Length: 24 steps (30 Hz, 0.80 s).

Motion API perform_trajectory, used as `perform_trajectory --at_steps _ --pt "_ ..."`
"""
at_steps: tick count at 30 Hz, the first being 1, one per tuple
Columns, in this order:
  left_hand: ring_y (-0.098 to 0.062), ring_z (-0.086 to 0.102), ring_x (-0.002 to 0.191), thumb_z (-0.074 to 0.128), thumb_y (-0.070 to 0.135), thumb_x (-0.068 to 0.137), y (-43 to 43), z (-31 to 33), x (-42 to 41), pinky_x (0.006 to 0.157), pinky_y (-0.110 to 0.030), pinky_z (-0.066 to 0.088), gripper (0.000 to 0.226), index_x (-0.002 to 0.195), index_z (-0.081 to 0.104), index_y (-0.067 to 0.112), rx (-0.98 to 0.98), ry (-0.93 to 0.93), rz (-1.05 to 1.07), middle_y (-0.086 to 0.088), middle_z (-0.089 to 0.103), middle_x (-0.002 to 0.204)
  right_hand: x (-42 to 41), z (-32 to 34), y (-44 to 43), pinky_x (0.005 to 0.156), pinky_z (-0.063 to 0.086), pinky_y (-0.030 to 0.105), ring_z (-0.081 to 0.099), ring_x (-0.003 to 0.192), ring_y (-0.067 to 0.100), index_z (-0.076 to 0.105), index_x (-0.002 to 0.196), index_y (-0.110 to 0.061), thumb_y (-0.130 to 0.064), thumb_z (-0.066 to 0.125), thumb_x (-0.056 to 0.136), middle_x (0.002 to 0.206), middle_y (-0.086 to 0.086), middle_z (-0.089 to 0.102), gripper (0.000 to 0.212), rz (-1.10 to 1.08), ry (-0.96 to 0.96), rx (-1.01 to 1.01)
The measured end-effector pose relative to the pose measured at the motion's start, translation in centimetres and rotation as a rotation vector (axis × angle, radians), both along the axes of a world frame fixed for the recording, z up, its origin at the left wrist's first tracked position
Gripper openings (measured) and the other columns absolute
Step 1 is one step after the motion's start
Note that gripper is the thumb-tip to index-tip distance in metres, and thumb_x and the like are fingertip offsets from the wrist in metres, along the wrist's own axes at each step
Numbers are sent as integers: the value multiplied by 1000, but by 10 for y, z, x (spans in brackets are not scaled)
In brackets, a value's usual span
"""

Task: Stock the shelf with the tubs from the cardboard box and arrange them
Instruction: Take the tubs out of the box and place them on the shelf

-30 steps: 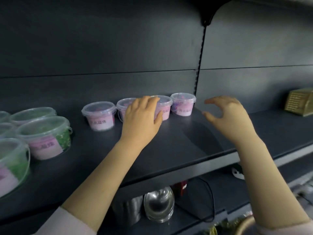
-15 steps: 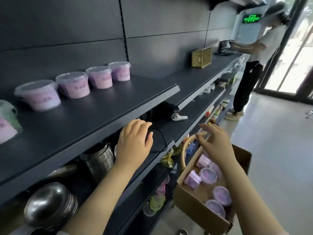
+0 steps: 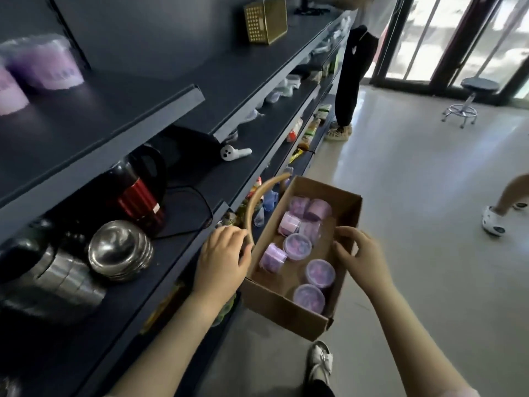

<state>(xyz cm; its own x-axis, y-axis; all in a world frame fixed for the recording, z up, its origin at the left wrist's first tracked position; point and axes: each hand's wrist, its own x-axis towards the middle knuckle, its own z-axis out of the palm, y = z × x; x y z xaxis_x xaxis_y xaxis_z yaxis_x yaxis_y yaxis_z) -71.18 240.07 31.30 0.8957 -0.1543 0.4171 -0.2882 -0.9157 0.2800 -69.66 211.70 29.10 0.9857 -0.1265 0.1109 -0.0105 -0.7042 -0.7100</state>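
An open cardboard box (image 3: 289, 312) sits on the floor beside the dark shelving. It holds several small clear-lidded tubs with purple contents (image 3: 320, 271), some upright, some lying on their sides. My left hand (image 3: 221, 260) hovers at the box's left wall, fingers curled, holding nothing. Over the box's right side my right hand (image 3: 362, 255) is spread, empty, just above the tubs. Two blurred purple tubs (image 3: 43, 65) stand on the upper shelf (image 3: 137, 110) at the far left.
The lower shelf holds steel bowls (image 3: 120, 250), a red-and-black kettle (image 3: 137, 193) with its cord, and a white device (image 3: 233, 152). A curved wooden handle (image 3: 259, 202) rises left of the box. A gold box (image 3: 266, 18) stands farther along. Two people stand nearby; a stool (image 3: 465, 103) is far right.
Both my hands left the upper shelf, where the left one touched a tub, and came down to the cardboard box. My view swung right and down from shelf to floor.
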Motion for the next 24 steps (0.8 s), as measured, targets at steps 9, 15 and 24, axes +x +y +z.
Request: perform_trajectory --at_steps 9,15,24 --pt "-22 57 103 70 15 83 -70 -102 82 88 -37 49 26 108 66 11 -42 364 24 -1 64 105 82 -103 -66 90 46 30 59 108 22 63 120 -10 -14 71 84 116 6 65 37 -42 277 110" --pt "-28 56 111 64 20 87 -91 -179 120 96 -39 45 34 119 61 7 -185 620 124 -8 62 116 113 -186 -73 96 43 28 55 113 12 55 130 -15 -21 68 88 127 2 61 45 -72 533 248" --pt "-29 39 135 64 20 89 -87 -288 183 111 -36 30 60 141 40 4 -353 924 296 -17 41 145 154 -292 -57 111 34 37 42 132 25 44 140 -11 -27 71 84 142 10 47 64 -32 729 134"
